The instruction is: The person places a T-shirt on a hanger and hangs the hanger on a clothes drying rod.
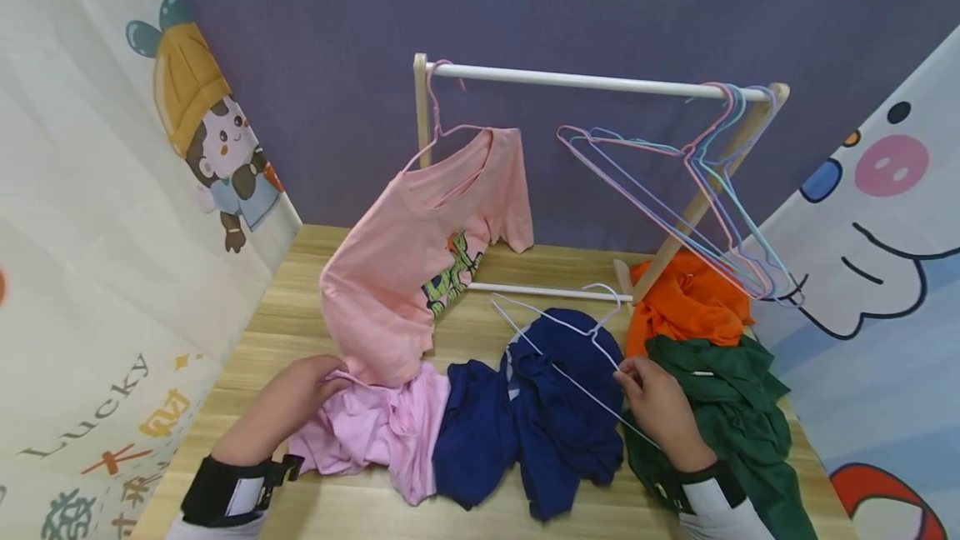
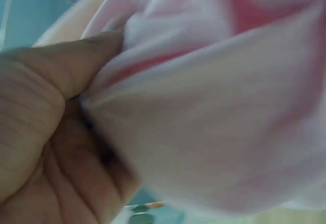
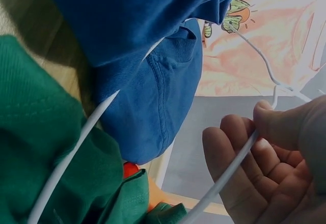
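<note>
In the head view my left hand (image 1: pixel 311 390) pinches the edge of a light pink garment (image 1: pixel 397 432) lying crumpled at the front of the table. The left wrist view, somewhat blurred, has the thumb and fingers of the left hand (image 2: pixel 66 117) on its pink cloth (image 2: pixel 219 112). My right hand (image 1: pixel 663 407) holds a white wire hanger (image 1: pixel 528 302) by one shoulder, its hook pointing away from me. Thumb and fingertips of the right hand (image 3: pixel 270 158) pinch the wire in the right wrist view. Beneath the hanger lies a navy blue garment (image 1: pixel 562 415).
A peach T-shirt (image 1: pixel 397 265) hangs on a pink hanger from the rack's white rail (image 1: pixel 570 80), at its left end. Several bare hangers (image 1: pixel 693 157) hang at the right end. Orange (image 1: pixel 686 302) and dark green garments (image 1: pixel 735 415) lie at the table's right side.
</note>
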The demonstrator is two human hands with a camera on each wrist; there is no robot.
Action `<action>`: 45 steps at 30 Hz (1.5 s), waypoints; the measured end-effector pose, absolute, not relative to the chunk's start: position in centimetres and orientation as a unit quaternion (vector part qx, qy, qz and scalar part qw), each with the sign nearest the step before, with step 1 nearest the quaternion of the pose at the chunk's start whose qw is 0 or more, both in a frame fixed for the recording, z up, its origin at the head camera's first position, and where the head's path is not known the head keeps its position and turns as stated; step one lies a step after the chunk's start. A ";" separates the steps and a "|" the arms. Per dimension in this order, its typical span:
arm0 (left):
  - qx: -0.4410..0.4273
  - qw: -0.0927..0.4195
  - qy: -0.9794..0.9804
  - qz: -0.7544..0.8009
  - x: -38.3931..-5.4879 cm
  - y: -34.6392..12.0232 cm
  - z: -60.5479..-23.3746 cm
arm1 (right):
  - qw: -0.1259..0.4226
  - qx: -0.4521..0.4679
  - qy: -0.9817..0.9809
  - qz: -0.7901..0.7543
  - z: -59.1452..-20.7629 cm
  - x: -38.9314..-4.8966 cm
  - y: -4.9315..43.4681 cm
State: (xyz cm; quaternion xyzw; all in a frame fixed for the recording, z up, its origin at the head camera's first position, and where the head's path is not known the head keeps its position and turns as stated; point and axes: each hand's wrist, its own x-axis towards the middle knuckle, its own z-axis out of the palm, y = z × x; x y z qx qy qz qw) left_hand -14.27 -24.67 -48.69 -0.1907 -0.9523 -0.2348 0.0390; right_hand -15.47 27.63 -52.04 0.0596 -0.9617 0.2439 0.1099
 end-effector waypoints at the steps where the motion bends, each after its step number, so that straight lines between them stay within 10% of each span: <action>1: -0.197 0.032 -0.951 -0.236 -14.0 -24.7 -48.0 | 0.110 0.060 -0.961 0.245 -52.0 -15.4 27.7; 14: -0.214 0.203 -0.919 -0.261 -12.6 -22.1 -39.7 | 0.140 0.080 -0.954 0.251 -51.9 -15.3 27.3; 37: -0.370 0.294 -0.815 -0.335 -18.1 -10.4 -23.6 | 0.132 0.074 -0.953 0.263 -52.1 -15.2 27.3; 45: -0.371 0.262 -0.852 -0.260 -20.1 -8.1 -24.0 | 0.139 0.079 -0.950 0.268 -52.6 -15.4 27.7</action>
